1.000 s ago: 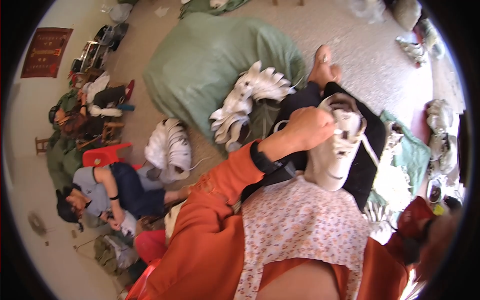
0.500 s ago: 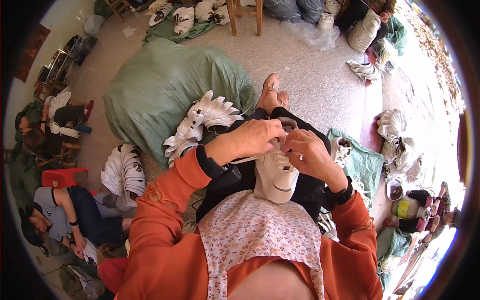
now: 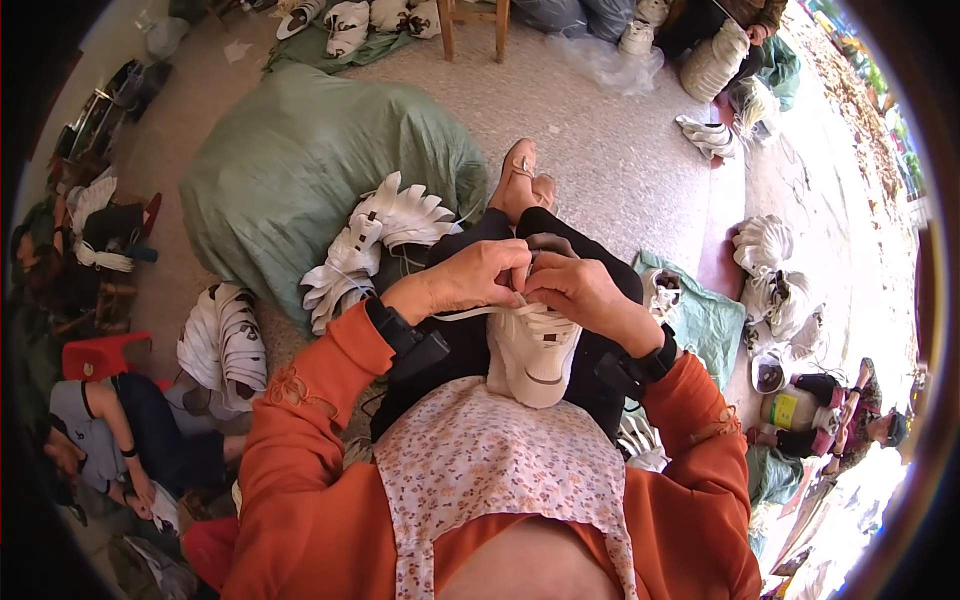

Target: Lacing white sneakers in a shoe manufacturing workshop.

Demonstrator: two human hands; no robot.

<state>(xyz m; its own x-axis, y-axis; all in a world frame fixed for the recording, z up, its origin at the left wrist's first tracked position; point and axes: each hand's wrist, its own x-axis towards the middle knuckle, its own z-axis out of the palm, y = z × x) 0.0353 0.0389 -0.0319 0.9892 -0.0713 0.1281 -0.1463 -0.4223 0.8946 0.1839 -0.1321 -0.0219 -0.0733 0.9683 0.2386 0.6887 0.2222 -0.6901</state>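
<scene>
A white sneaker (image 3: 535, 362) rests on my lap, its toe toward me and its heel end away. Over its upper part, my left hand (image 3: 474, 277) and my right hand (image 3: 582, 290) meet with fingers pinched on a white shoelace (image 3: 470, 314). One length of the lace trails left below my left hand. More lace lies across the front of the shoe. The fingertips and the exact lace holes they work at are partly hidden. Dark straps with small black boxes sit on both my wrists.
A large green sack (image 3: 320, 170) lies ahead on the left, with stacked white shoe uppers (image 3: 375, 240) against it. More stacked uppers (image 3: 225, 340) stand at left near a red stool (image 3: 105, 355) and a seated person (image 3: 120, 430). Shoes lie on a green cloth (image 3: 705, 320) at right.
The whole view has shifted slightly, so things sit a little further left. My hands have come lower over the shoe and closer together, still pinching at the lace.
</scene>
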